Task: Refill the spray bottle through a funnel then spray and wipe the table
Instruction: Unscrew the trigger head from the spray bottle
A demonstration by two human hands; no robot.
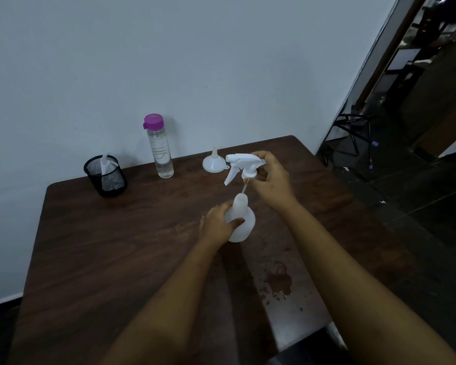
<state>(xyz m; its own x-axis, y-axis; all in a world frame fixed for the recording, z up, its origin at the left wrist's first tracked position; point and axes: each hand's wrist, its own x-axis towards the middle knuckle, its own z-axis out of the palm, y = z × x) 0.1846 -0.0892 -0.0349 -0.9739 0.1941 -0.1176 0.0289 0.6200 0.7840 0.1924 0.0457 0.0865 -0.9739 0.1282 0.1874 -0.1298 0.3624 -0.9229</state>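
While gripping the spray bottle (241, 219) upright at mid-table with the left hand (216, 225), fingers curled round its body, holds the trigger head (245, 164) above the neck in the right hand (271, 177), pinched at the collar. Leaves the dip tube (244, 189) near vertical, lower end at the neck opening, apparently not clear. Likely needs the funnel (213, 164) next: spout-up on the table (116, 246), just far-left of the trigger head, nearest the occupied right hand.

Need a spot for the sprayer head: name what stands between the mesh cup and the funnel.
In the head view, the purple-capped clear bottle stands between the black mesh cup and the white funnel.
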